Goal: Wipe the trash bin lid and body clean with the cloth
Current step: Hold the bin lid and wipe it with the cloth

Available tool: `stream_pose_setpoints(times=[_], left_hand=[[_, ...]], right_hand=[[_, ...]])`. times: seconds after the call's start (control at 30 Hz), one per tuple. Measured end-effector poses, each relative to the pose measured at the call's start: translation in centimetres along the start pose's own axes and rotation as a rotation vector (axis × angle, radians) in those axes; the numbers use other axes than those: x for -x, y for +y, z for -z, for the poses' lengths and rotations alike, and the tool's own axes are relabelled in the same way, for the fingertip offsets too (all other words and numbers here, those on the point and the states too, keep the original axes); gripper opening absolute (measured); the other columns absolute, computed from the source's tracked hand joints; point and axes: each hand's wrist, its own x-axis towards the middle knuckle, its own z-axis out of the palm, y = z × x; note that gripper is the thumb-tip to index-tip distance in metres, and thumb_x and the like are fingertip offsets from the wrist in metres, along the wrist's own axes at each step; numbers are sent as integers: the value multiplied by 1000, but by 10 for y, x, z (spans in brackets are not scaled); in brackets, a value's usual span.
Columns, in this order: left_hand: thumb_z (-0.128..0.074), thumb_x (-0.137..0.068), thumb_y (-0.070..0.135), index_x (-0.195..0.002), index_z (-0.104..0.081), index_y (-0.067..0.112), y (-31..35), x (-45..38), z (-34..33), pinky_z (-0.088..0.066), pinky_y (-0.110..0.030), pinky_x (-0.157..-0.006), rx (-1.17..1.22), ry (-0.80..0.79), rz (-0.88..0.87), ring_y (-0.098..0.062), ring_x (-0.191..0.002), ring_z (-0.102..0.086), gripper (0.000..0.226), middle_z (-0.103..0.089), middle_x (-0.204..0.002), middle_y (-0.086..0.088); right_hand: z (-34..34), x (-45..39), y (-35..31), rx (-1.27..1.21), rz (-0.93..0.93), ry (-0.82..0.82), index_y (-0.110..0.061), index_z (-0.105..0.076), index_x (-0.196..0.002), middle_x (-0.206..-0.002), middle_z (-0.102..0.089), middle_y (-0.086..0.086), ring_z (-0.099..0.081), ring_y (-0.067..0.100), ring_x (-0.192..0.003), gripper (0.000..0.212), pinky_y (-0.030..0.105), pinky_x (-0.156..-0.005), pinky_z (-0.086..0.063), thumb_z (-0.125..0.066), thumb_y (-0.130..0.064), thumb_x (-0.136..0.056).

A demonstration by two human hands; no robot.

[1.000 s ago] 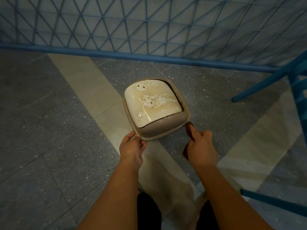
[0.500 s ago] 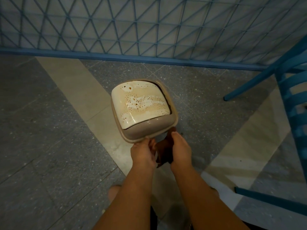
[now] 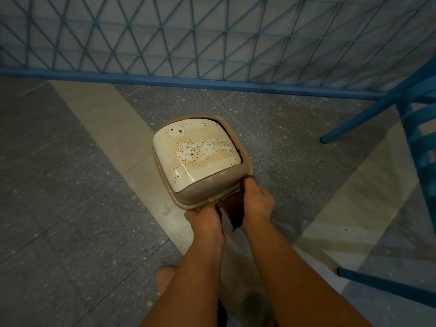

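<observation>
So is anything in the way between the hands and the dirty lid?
Nothing visible. The stained lid lies bare on top of the bin. The left hand and right hand are already at the bin's near rim, with a dark cloth between them.

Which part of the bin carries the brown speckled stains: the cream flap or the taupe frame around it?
The cream flap on top carries them, as spots and streaks across its glossy surface. The taupe frame around it looks plain and unmarked.
</observation>
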Motion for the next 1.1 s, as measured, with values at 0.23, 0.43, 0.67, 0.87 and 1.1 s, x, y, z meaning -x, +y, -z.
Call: stream_pose_setpoints(times=[0.23, 0.43, 0.67, 0.87, 1.1], left_hand=[[-55, -89, -6, -93, -60, 19, 7, -2, 2, -54, -27, -61, -37, -28, -33, -20, -84, -65, 25, -67, -91, -6], [-56, -88, -6, -103, -57, 18, 0, -11, 2, -48, -23, -66, -44, -43, -23, -22, -94, -65, 28, -67, -101, -10], [-53, -91, -2, -115, -49, 15, -6, -18, 5, -44, -27, -84, -46, -39, 2, -23, -100, -65, 30, -64, -116, -16], [-58, -89, 0, -116, -52, 19, -7, -22, 6, -47, -29, -84, -74, -44, -22, -22, -101, -65, 34, -65, -115, -11], [-58, -88, 0, -119, -54, 12, -5, -25, 9, -53, -33, -82, -99, -60, -20, -24, -99, -64, 34, -67, -110, -12]], right_hand=[[-9, 18, 18, 60, -44, -87, -13, -67, -67, -74, -69, 9, -67, 26, -76, 15, 44, -74, -58, -68, -27, -73], [0, -3, -2, 23, -13, -19, -6, -61, -71, -77, -65, 9, -60, 23, -74, 24, 41, -74, -54, -66, -29, -75], [2, -24, -34, 67, 43, 0, -7, -57, -65, -72, -57, 6, -52, 18, -69, 26, 32, -63, -45, -64, -29, -77], [3, -9, -11, 59, -3, 10, 0, -64, -81, -84, -62, 22, -60, 27, -78, 29, 42, -77, -52, -64, -29, -78], [4, 9, 5, 93, -40, -106, -8, -64, -73, -75, -63, 11, -58, 21, -71, 18, 33, -66, -51, -66, -25, -77]])
